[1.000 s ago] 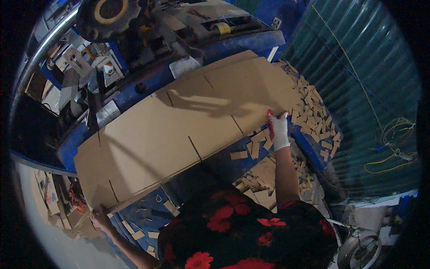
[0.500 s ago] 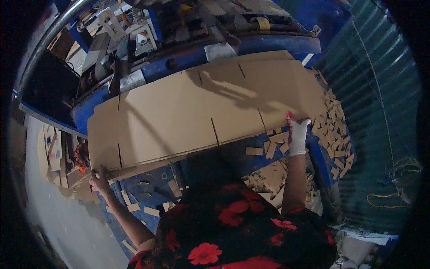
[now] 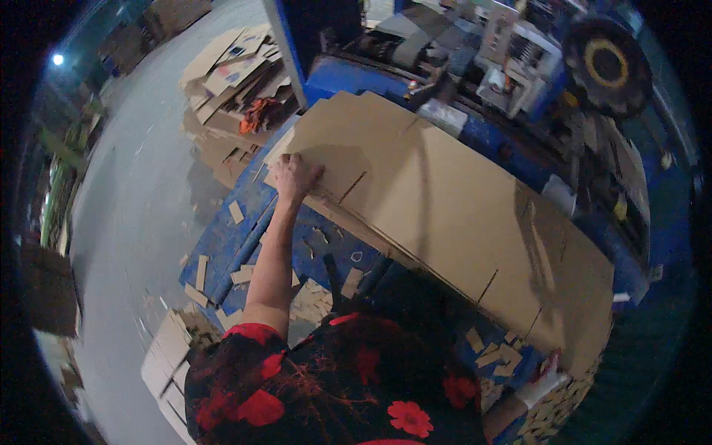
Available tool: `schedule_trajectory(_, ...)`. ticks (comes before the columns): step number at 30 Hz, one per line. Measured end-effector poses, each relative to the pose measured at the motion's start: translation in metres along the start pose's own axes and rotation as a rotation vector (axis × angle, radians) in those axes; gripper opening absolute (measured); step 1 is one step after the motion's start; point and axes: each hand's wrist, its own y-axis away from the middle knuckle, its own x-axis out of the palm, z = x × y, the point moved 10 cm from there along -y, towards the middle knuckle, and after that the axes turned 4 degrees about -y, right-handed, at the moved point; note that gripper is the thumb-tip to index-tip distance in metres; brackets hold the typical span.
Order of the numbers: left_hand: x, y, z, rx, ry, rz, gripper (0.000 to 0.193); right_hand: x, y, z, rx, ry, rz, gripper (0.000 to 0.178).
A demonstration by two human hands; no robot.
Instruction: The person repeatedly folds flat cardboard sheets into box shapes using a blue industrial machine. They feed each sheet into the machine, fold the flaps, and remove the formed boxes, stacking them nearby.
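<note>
A stack of long slotted cardboard sheets lies slantwise on the blue machine bed. My left hand is bare and closed on the stack's left end, its fingers bent over the corner. On my right hand is a white glove with red at the fingers. It is at the near edge of the sheets toward their right end, and its fingers are dim and blurred there. Dark slots cut into the long edges of the top sheet.
Behind the sheets stands a blue machine with a dark wheel. Cardboard scraps litter the blue surface in front of me. A pile of cardboard offcuts with an orange cloth lies on the grey floor at left.
The view has swung to the left, bringing more floor and the offcut pile into sight. My left hand has shifted onto the sheets' left corner; my right hand stays near their right end.
</note>
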Motion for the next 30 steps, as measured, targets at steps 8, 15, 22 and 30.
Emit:
schedule_trajectory(8, -0.013, -0.007, -0.002, -0.076, 0.124, -0.003, 0.067, -0.109, -0.141, 0.023, -0.058, 0.564, -0.015, 0.057)
schedule_trajectory(15, -0.025, -0.02, 0.024, -0.102, 0.579, -0.076, 0.051, -0.109, -0.161, 0.043, -0.073, 0.308, 0.171, 0.06)
schedule_trajectory(22, 0.055, 0.007, -0.014, -0.372, 1.905, 0.466, 0.04, -0.087, -0.132, 0.048, 0.006, 0.374, 0.107, 0.042)
schedule_trajectory(30, 0.044, 0.032, 0.019, -0.216, 1.752, 0.681, 0.044, -0.026, -0.002, 0.015, 0.084, -0.454, -0.082, 0.058)
